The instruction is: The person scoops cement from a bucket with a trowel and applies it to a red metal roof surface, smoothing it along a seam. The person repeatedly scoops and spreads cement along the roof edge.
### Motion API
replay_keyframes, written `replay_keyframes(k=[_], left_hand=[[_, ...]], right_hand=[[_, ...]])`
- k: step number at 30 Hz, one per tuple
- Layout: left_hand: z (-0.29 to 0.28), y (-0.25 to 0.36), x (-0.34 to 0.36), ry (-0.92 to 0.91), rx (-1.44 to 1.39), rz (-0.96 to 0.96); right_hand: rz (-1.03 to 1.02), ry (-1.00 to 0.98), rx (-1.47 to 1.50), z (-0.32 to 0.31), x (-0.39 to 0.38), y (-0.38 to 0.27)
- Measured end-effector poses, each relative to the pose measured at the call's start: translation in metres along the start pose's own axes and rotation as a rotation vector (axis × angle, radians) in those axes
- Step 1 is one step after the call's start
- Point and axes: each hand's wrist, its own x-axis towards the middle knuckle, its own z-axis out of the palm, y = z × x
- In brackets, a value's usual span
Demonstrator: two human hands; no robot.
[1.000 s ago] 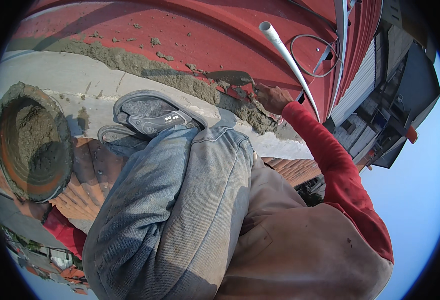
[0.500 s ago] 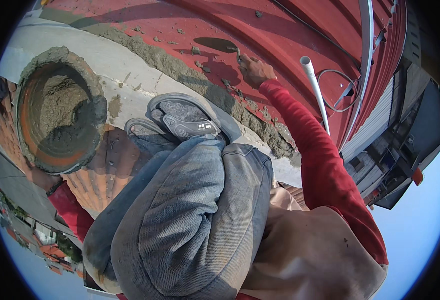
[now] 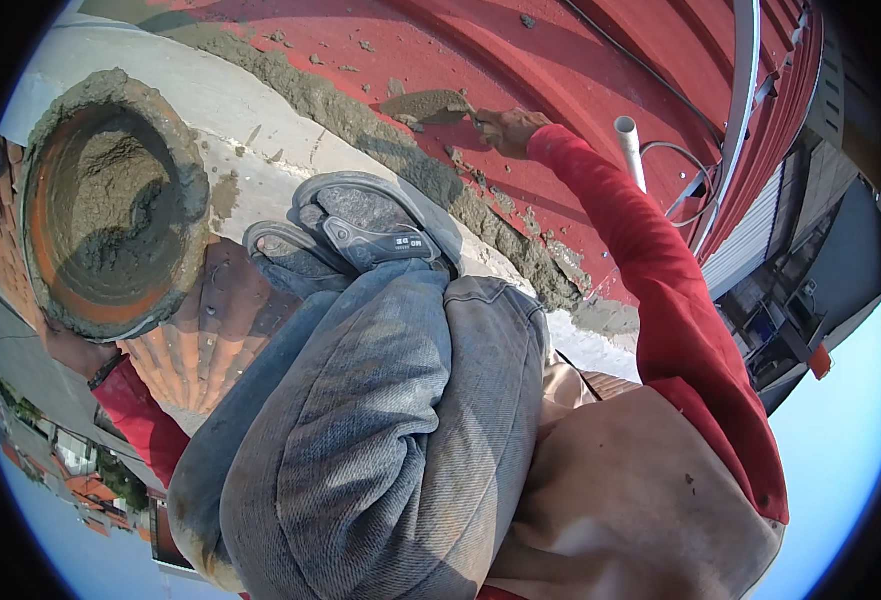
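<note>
In the head view, the right hand point(image 3: 508, 131) has its fingers clamped on the handle of a trowel point(image 3: 425, 106), whose blade reaches out to the left of those fingers and is coated with grey mortar. Just beneath the blade lies the red metal roof point(image 3: 420, 40), which also spreads above and around these fingers. Below them, a rough strip of mortar point(image 3: 380, 150) runs along the roof's edge, with loose crumbs scattered near it. To their right stands a white pipe point(image 3: 630, 150), with a looped cable point(image 3: 705, 185) beside it.

The left hand point(image 3: 78, 352) is at the lower edge of a round basin point(image 3: 70, 285). Its fingers are mostly hidden behind the basin, so I cannot tell how they are closed. Above these fingers, the basin is tilted so that its inside shows: grey mortar is heaped in the upper part, with a darker, scooped-out hollow below the heap. Bare orange wall shows along the side nearest the fingers, and the rim is thickly caked. Clay roof tiles point(image 3: 175, 350) lie to the right of these fingers.
</note>
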Motion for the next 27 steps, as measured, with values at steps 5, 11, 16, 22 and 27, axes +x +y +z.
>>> replay_keyframes(k=[5, 11, 16, 22, 27], left_hand=[[0.022, 0.027, -0.013, -0.072, -0.245, -0.326], [0.002, 0.023, -0.006, -0.004, 0.003, -0.105], [0.024, 0.023, -0.022, -0.041, 0.040, 0.190], [0.064, 0.044, -0.052, 0.038, -0.348, -0.049], [0.093, 0.058, -0.060, 0.000, -0.502, -0.119]], right_hand=[[0.037, 0.004, 0.177, 0.068, -0.080, 0.044], [0.080, 0.217, 0.135, 0.138, -0.209, 0.063], [0.000, 0.500, 0.086, 0.113, -0.237, 0.023], [-0.603, 0.795, 0.156, -0.091, -0.164, -0.165], [-0.815, 0.794, -0.288, -0.187, -0.117, -0.290]])
